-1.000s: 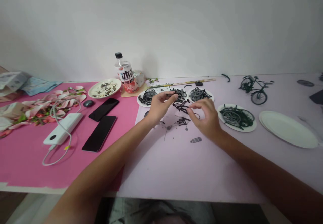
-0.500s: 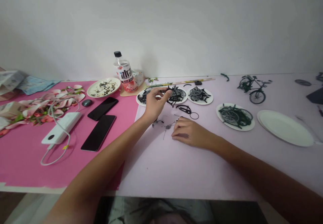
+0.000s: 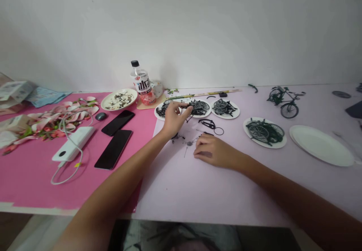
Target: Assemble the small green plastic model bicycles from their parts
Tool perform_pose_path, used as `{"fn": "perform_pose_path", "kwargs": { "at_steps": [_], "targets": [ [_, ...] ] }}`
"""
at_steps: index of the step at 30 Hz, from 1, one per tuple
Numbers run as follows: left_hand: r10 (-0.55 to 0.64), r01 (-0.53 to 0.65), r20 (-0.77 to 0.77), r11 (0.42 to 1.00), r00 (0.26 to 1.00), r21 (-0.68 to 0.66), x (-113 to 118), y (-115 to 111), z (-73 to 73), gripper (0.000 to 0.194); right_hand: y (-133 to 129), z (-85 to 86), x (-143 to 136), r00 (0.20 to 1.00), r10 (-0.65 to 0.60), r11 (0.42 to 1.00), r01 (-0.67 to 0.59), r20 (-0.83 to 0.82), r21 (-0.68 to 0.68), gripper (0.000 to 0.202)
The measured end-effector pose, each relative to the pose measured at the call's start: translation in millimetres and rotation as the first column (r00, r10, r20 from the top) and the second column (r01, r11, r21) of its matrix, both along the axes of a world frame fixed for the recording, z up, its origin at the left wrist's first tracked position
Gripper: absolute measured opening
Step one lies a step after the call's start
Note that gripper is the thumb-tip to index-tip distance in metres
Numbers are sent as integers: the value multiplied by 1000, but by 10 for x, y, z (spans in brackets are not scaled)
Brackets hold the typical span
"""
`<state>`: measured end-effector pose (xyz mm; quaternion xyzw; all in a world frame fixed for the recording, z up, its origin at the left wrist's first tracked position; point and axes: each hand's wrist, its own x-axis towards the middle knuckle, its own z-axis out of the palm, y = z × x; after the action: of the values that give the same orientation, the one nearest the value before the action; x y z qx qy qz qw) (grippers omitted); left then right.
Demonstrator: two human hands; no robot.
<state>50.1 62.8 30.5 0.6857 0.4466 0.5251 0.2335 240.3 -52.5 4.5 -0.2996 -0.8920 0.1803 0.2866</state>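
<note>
My left hand (image 3: 174,119) is raised over the near rim of the middle plates. Its thumb and index finger are closed on a thin black model bicycle part (image 3: 189,119), mostly lost against the dark parts behind. On the table, my right hand (image 3: 212,150) rests with curled fingers; what they hold, if anything, is hidden. Just left of its fingertips lie a small grey wheel-like part (image 3: 189,143) and a dark handlebar-like piece (image 3: 178,137). Beyond it are a black curved frame piece (image 3: 207,123) and a thin black ring (image 3: 218,131).
Plates of black bicycle parts (image 3: 236,114) stand at the back. On the right are a plate of green-black parts (image 3: 246,131), a built model bicycle (image 3: 289,102) and white plates (image 3: 322,145). Left are a bottle (image 3: 143,85), phones (image 3: 113,149), a power bank (image 3: 74,143) and petals (image 3: 53,119).
My left hand has lowered slightly, and the black part it holds now overlaps the plate's contents. The right hand stays almost in place. The whole view has shifted a little.
</note>
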Motion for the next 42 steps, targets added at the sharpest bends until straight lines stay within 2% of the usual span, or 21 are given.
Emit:
{"fn": "perform_pose_path", "kwargs": {
  "at_steps": [5,10,14,17,22,26,32,38,42],
  "targets": [
    [-95,95,-4,995,995,-24,81,-145,-66,15,-1,-8,-16,1000,5,998,-7,25,57,12],
    [-197,197,-50,980,979,4,5,-383,-90,19,17,-27,-45,998,17,991,-24,52,132,13],
    [-192,189,-35,980,981,-66,-123,-521,-165,19,7,-45,-83,991,-41,977,13,130,211,17],
    [-144,141,-23,984,989,-108,-192,-567,-230,19,4,-39,-92,988,-75,979,47,137,198,14],
    [-78,79,28,996,997,-35,-257,-587,-286,18,6,39,-75,993,-119,984,116,12,133,13],
    [-103,103,13,995,995,2,-273,-615,-319,15,23,65,-52,983,-155,962,173,-100,210,12],
    [-154,154,-35,988,987,-11,-253,-686,-317,14,90,-2,3,950,-234,902,291,-205,320,10],
    [-222,222,-110,975,969,-7,-223,-756,-261,16,134,-54,26,870,-399,788,486,-289,378,13],
    [-228,230,-128,973,965,-4,-210,-773,-261,18,127,-85,-4,855,-441,810,510,-272,290,14]
  ]
}}
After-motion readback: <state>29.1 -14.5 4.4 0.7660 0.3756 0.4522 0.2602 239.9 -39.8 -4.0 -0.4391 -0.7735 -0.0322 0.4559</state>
